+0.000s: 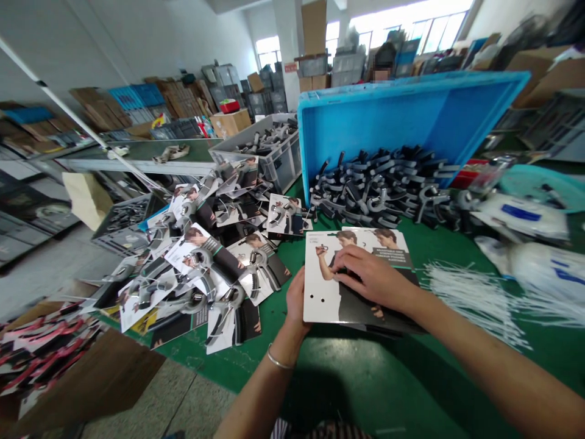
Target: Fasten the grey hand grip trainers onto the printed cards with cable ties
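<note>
A stack of printed backing cards (320, 305), black and white with a person pictured on them, lies at the front middle of the green table. My left hand (297, 297) grips the stack's left edge; its fingertips are hidden behind the cards. Across the top card rests my right hand (372, 274), thumb and forefinger drawn close together near the pictured arm; whatever may be between them is too small to see. To the left is a pile of cards with grey-and-black hand grippers (235, 305) attached. White cable ties (470, 299) lie loose on the right.
A blue crate (411, 116) tipped on its side spills loose hand grippers (365, 189) behind the cards. A grey crate (286, 164) holds more. Plastic bags (521, 216) and a turquoise basin (548, 183) stand right. An open carton (95, 378) sits lower left. A person is beyond the blue crate.
</note>
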`<state>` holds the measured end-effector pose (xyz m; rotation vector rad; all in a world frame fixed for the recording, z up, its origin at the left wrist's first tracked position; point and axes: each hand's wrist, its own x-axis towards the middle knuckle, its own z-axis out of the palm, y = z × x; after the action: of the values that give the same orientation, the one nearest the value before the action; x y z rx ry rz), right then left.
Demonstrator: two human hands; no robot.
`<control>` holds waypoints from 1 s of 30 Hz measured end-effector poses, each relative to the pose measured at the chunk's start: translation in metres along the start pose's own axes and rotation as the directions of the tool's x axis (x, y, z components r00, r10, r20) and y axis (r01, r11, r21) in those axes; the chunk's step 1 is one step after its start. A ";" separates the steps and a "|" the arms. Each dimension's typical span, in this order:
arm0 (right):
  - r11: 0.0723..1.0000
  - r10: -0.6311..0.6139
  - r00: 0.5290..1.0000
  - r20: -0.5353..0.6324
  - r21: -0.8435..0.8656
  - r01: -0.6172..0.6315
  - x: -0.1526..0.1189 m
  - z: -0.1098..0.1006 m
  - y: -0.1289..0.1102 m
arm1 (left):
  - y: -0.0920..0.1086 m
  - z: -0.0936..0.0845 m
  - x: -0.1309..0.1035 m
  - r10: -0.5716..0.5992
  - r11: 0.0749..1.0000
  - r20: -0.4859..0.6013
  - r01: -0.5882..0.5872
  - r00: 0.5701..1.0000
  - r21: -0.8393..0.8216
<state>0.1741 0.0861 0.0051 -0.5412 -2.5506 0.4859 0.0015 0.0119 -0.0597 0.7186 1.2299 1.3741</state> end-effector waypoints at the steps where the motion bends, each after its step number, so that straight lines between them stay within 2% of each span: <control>1: 0.999 -0.002 1.000 0.004 -0.035 0.002 0.001 0.002 0.000 | 0.002 -0.001 -0.003 0.003 1.000 0.003 -0.003 1.000 -0.031; 5: 0.989 0.026 0.999 -0.023 -0.142 -0.029 0.004 0.009 -0.004 | 0.017 -0.001 -0.012 -0.025 0.985 0.071 0.037 0.997 -0.169; 7: 0.997 0.018 0.997 -0.077 -0.068 -0.023 0.005 0.005 -0.009 | 0.027 0.000 -0.013 -0.084 0.983 0.092 0.098 0.992 -0.158; 9: 0.997 0.051 0.981 -0.189 0.063 -0.039 0.002 -0.005 -0.011 | 0.034 0.001 -0.013 -0.156 0.977 0.113 0.170 0.981 -0.127; 12: 0.972 0.216 0.894 -0.392 0.173 -0.159 -0.020 -0.030 0.002 | 0.041 0.000 -0.012 -0.211 0.968 0.172 0.230 0.962 -0.101; 13: 0.958 0.286 0.851 -0.441 0.165 -0.237 -0.033 -0.039 0.013 | 0.043 0.000 -0.013 -0.218 0.968 0.191 0.237 0.957 -0.079; 15: 0.895 0.426 0.779 -0.460 0.084 -0.439 -0.066 -0.053 0.042 | 0.045 -0.002 -0.012 -0.232 0.969 0.216 0.244 0.948 -0.029; 16: 0.834 0.501 0.765 -0.406 -0.009 -0.551 -0.085 -0.057 0.058 | 0.046 -0.002 -0.011 -0.237 0.970 0.224 0.245 0.945 -0.007; 17: 0.781 0.564 0.780 -0.272 -0.130 -0.610 -0.104 -0.059 0.072 | 0.047 -0.001 -0.010 -0.238 0.970 0.231 0.242 0.943 0.011; 19: 0.756 0.612 0.780 -0.129 -0.194 -0.625 -0.137 -0.055 0.094 | 0.048 0.005 -0.003 -0.236 0.972 0.258 0.232 0.937 0.044; 21: 0.753 0.627 0.778 -0.047 -0.222 -0.620 -0.159 -0.042 0.102 | 0.047 0.014 0.006 -0.232 0.973 0.302 0.217 0.925 0.081; 23: 0.743 0.640 0.768 -0.018 -0.243 -0.624 -0.169 -0.024 0.100 | 0.046 0.023 0.014 -0.232 0.972 0.333 0.205 0.914 0.113; 26: 0.729 0.659 0.752 -0.013 -0.236 -0.643 -0.172 -0.003 0.096 | 0.045 0.029 0.015 -0.245 0.969 0.314 0.224 0.917 0.103; 28: 0.731 0.664 0.748 -0.019 -0.195 -0.654 -0.172 -0.001 0.100 | 0.045 0.026 0.007 -0.235 0.972 0.277 0.233 0.932 0.041; 30: 0.726 0.675 0.736 -0.056 -0.134 -0.675 -0.176 -0.009 0.108 | 0.046 0.018 -0.009 -0.214 0.975 0.241 0.222 0.947 -0.007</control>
<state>0.3510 0.1010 -0.1007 -1.5557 -2.3228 0.5317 0.0054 0.0154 -0.0093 0.6805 1.0584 1.0891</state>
